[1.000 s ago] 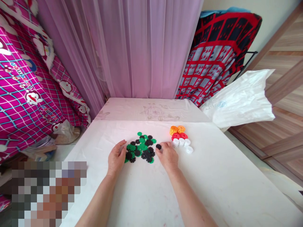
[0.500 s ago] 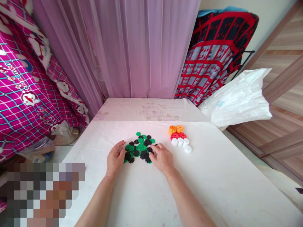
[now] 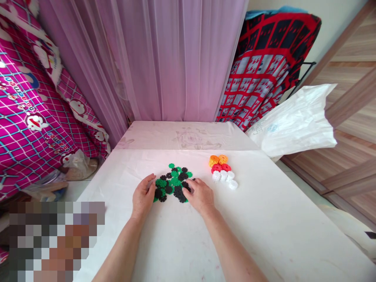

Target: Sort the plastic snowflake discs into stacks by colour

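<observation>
A loose pile of green and black snowflake discs (image 3: 175, 181), small and notched round the rim, lies on the white tabletop. My left hand (image 3: 143, 196) rests at the pile's left edge, its thumb apart from the curved fingers and nothing seen in its grasp. On the opposite side, my right hand (image 3: 201, 196) reaches over the black discs (image 3: 179, 192), thumb and forefinger spread around the edge of some of them. Part of the pile is hidden under those fingers. Both hands are open and touch or nearly touch the discs; exact contact is too small to make out.
Right of the pile stand grouped stacks of orange discs (image 3: 214, 160), red discs (image 3: 226, 167) and white discs (image 3: 223, 176). A white plastic bag (image 3: 296, 121) hangs by the table's right edge. Purple curtain (image 3: 176, 58) closes off the far side of the white table (image 3: 176, 243).
My right hand has shifted slightly left, its thumb further over the black discs. A few discs near it have moved a little. The left hand stays in place.
</observation>
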Available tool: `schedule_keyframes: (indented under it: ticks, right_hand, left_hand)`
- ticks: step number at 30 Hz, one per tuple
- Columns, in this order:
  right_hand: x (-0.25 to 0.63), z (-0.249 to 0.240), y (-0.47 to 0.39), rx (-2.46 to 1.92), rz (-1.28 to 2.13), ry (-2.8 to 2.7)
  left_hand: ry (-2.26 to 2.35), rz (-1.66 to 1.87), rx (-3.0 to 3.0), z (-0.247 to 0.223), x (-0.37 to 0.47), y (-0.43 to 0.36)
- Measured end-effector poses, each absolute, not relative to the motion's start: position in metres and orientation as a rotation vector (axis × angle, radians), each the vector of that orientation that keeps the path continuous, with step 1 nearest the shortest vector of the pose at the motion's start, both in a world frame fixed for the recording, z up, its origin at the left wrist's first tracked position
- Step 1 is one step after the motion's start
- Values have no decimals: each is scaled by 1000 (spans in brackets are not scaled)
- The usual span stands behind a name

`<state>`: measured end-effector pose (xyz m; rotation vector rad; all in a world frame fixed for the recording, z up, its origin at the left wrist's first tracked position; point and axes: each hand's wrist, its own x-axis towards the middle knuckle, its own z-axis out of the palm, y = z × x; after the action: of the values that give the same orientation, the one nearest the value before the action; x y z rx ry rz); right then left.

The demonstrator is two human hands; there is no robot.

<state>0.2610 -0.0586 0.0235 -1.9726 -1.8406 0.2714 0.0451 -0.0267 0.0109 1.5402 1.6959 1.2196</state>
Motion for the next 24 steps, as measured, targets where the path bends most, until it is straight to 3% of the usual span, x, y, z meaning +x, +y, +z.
schedule_keyframes:
  ticks: [24]
  right_hand:
    - [262, 19, -65, -2006, 277, -1789]
  left_hand:
    - [1696, 1217, 1569, 10, 44, -27]
